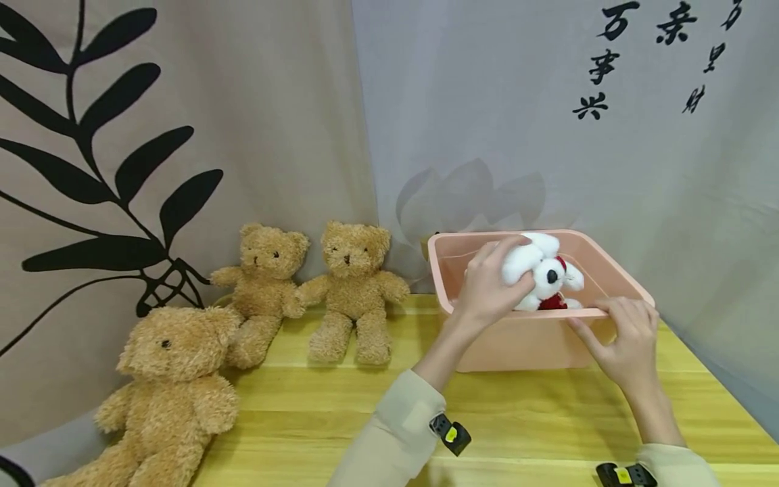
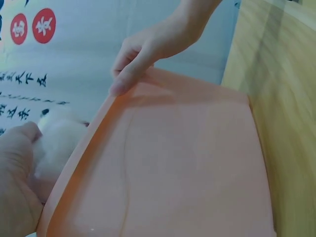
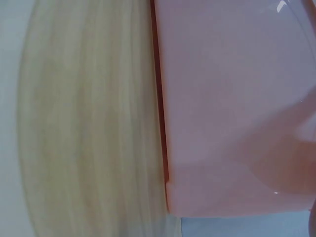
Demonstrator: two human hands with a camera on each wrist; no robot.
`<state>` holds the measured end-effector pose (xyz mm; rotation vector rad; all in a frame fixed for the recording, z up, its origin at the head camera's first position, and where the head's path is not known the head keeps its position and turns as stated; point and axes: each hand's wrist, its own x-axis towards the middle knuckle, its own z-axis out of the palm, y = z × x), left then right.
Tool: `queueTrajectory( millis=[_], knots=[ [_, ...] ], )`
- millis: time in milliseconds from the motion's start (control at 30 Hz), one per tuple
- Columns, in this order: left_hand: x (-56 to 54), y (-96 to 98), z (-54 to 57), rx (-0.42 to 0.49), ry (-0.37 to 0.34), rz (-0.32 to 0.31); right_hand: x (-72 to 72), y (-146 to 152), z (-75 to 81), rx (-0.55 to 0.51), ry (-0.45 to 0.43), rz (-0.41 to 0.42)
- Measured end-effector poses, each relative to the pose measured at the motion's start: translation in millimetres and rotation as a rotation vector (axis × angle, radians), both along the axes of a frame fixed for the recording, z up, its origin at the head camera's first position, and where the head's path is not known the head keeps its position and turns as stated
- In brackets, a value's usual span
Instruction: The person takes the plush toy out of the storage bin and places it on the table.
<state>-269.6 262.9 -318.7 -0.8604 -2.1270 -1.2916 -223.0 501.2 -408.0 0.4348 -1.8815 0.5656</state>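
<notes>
A white plush dog (image 1: pixel 528 265) with a black nose and red trim shows above the near rim of a pink plastic bin (image 1: pixel 517 341). My left hand (image 1: pixel 494 281) grips the plush by its side, over the bin's opening; in the left wrist view the same hand (image 2: pixel 17 180) appears beside the white fur (image 2: pixel 57 148). At the bin's near right corner my right hand (image 1: pixel 623 338) holds the rim, fingers over the edge and thumb on the outside. The plush's lower part is hidden by the bin wall. Only the bin's side (image 3: pixel 237 98) fills much of the right wrist view.
Two brown teddy bears (image 1: pixel 353 291) (image 1: pixel 268 284) sit against the back curtain, left of the bin. A larger-looking teddy bear (image 1: pixel 173 399) is at the near left. All stand on a yellow wooden table (image 1: pixel 517 419). Printed curtains (image 1: pixel 292 122) rise behind it.
</notes>
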Motion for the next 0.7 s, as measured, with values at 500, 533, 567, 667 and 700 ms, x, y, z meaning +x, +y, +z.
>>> queueTrajectory(
  millis=[500,533,567,667,700],
  knots=[
    [2.9,-44.6,15.3,0.242,0.265,0.009,-1.1,-3.2,1.3,0.000,0.021,0.001],
    [3.8,-47.1,16.9,0.259,0.264,0.006,-1.0,-3.5,1.1,-0.004,0.024,0.003],
    [5.0,-49.7,18.5,0.273,0.262,0.002,-0.9,-3.7,1.1,-0.006,0.025,0.003],
    [7.8,-58.4,23.8,0.306,0.274,-0.002,-0.8,-4.0,1.0,-0.014,0.025,0.003],
    [8.7,-61.6,25.7,0.313,0.284,0.003,-0.9,-4.1,1.1,-0.016,0.024,0.004]
  ],
)
